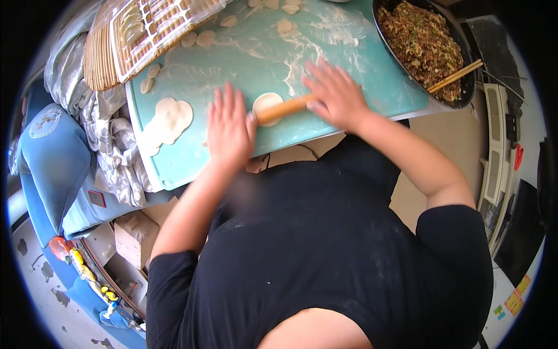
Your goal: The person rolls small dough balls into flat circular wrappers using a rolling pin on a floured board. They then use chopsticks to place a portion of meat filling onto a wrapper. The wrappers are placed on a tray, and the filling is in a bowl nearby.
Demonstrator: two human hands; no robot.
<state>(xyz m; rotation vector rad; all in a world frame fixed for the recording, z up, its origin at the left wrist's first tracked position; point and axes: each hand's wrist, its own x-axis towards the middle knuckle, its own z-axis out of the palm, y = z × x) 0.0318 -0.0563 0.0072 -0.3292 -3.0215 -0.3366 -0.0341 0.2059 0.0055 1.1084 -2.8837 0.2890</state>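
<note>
A wooden rolling pin [286, 109] lies across a round dough wrapper [266, 101] near the front edge of a floured turquoise board [244, 70]. Over the pin's left end lies my left hand [230, 125], flat, its fingers stretched out. My right hand [337, 96] rests at the other end, fingers spread and slightly blurred. The palms hide both ends of the pin. Left of my left hand, several rolled wrappers [173, 119] overlap in a pile. Small flattened dough pieces [205, 38] are scattered toward the far side and left edge of the board.
At the far right, a black pan [379, 30] holds chopped filling [421, 43], with chopsticks [456, 77] leaning across its rim. A tray [168, 26] with dumplings sits on a woven mat [100, 61] at the far left. A blue cushion [52, 154] and grey patterned cloth [116, 136] flank the board.
</note>
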